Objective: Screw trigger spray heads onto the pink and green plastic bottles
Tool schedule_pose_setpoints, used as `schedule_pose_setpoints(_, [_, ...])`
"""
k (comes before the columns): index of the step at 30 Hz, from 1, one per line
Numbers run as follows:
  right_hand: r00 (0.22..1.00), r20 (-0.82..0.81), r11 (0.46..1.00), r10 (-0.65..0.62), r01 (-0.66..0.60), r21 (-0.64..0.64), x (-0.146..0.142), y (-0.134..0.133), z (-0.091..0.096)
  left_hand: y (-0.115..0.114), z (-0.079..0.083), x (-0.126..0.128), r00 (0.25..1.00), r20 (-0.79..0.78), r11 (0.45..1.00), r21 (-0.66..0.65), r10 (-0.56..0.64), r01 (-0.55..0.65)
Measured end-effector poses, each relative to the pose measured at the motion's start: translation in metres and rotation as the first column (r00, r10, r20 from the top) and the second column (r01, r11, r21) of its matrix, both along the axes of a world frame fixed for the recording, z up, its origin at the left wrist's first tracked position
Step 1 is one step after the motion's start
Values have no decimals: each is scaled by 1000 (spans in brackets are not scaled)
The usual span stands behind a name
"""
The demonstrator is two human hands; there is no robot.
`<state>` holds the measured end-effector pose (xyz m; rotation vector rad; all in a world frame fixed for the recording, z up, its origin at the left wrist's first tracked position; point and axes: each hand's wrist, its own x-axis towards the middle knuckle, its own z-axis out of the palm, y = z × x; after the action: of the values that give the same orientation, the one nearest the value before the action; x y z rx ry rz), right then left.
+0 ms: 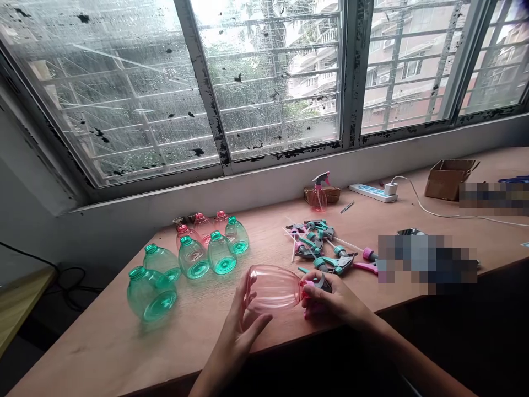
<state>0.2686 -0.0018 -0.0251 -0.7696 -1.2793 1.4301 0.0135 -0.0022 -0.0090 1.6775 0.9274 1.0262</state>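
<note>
A clear pink plastic bottle (273, 286) lies on its side just above the wooden table (103, 342), held between both hands. My left hand (243, 325) cups the bottle's base, fingers curled round it. My right hand (330, 300) is closed on the grey and pink spray head (316, 284) at the bottle's neck. A pile of loose spray heads (320, 248), teal, grey and pink with white tubes, lies just beyond my right hand.
Several empty green bottles (182, 264) and pink bottles (202, 223) lie at the left. An assembled pink spray bottle (319, 193) stands near the window wall, beside a power strip (373, 192) and an open cardboard box (448, 177).
</note>
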Motion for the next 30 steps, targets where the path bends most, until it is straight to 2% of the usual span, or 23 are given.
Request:
schedule_pose_setpoints(2, [988,98,987,-120,108,115,1,-4,-3,-2,-1,-1,999,38,1000,13,-21,21])
schedule_pose_setpoints(4, [919,229,904,-321,225,363,2,-11,-6,-4,0,-3,990,129,997,-23,-64,67])
schedule_pose_setpoints(6, [836,317,768,-448,178,615,3,-20,-7,-6,3,-5,963,256,989,-98,-85,114])
schedule_pose_setpoints(8, [817,387,696,-428,25,718,2,-30,-5,-9,8,-6,942,334,967,-226,-39,120])
schedule_pose_setpoints(9, [827,408,699,-388,-25,715,-1,-34,-4,-10,11,-6,942,335,953,-285,0,101])
schedule_pose_setpoints(10, [846,410,735,-342,-31,678,-5,-38,-2,-13,14,-5,948,316,947,-313,39,65])
schedule_pose_setpoints(11, [878,382,801,-290,4,599,-10,-41,1,-15,17,-5,954,290,956,-292,76,13])
schedule_pose_setpoints(13, [959,247,950,-138,57,308,-20,-46,7,-21,21,-4,959,249,989,-86,138,-121])
schedule_pose_setpoints(14, [986,158,990,-51,29,137,-25,-47,10,-24,23,-4,959,239,983,69,151,-172])
schedule_pose_setpoints(16, [997,28,995,67,-64,-74,-31,-50,15,-28,28,-5,970,212,919,347,116,-186])
schedule_pose_setpoints(17, [998,23,996,61,-59,-72,-32,-52,16,-30,31,-5,980,183,887,434,81,-155])
schedule_pose_setpoints(18, [998,63,1000,-4,4,3,-32,-53,16,-32,34,-5,987,152,875,469,51,-118])
schedule_pose_setpoints(19, [986,120,984,-117,99,149,-31,-54,15,-33,37,-4,990,134,886,455,31,-89])
schedule_pose_setpoints(20, [957,157,918,-245,177,355,-29,-54,13,-34,40,-2,990,141,915,396,29,-83])
schedule_pose_setpoints(21, [920,157,791,-360,211,574,-28,-54,11,-34,43,1,984,170,950,295,51,-100])
schedule_pose_setpoints(22, [885,128,631,-448,211,747,-27,-53,9,-34,44,5,973,213,978,168,90,-127])
schedule_pose_setpoints(23, [860,92,488,-502,194,851,-27,-53,6,-33,45,9,954,260,987,30,146,-159])
schedule_pose_setpoints(24, [845,69,416,-530,188,890,-28,-52,5,-33,46,14,931,302,978,-82,206,-190])
schedule_pose_setpoints(25, [835,66,431,-546,213,877,-30,-52,4,-32,46,19,907,328,962,-155,264,-224])
schedule_pose_setpoints(26, [829,85,521,-553,264,812,-32,-52,3,-31,45,23,886,343,947,-183,312,-263])
schedule_pose_setpoints(28, [856,148,764,-495,347,543,-39,-54,5,-32,45,28,858,368,934,-120,358,-338])
schedule_pose_setpoints(29, [886,155,852,-436,352,387,-42,-56,7,-34,45,29,852,380,928,-59,361,-367])
schedule_pose_setpoints(30, [916,141,909,-375,334,250,-45,-58,10,-37,45,28,848,389,921,3,359,-391])
